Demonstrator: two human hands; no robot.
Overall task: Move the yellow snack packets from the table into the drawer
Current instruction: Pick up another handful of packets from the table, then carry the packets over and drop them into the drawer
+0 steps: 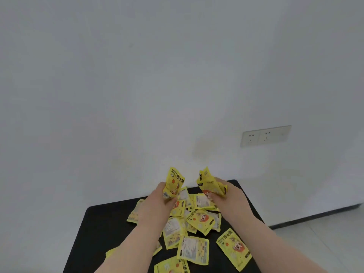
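Observation:
Several yellow snack packets (pixel 194 248) lie scattered in a loose pile on a black table (pixel 98 229). My left hand (pixel 157 200) grips one yellow packet (pixel 174 182) and holds it upright above the far side of the pile. My right hand (pixel 228 194) grips a crumpled bunch of yellow packets (pixel 208 182), also raised over the pile. Both forearms reach in from the bottom of the view and cover part of the pile. No drawer is in view.
A white wall stands right behind the table, with a double wall socket (pixel 266 135) to the right. Light floor tiles (pixel 325 239) and a dark skirting board show at the lower right.

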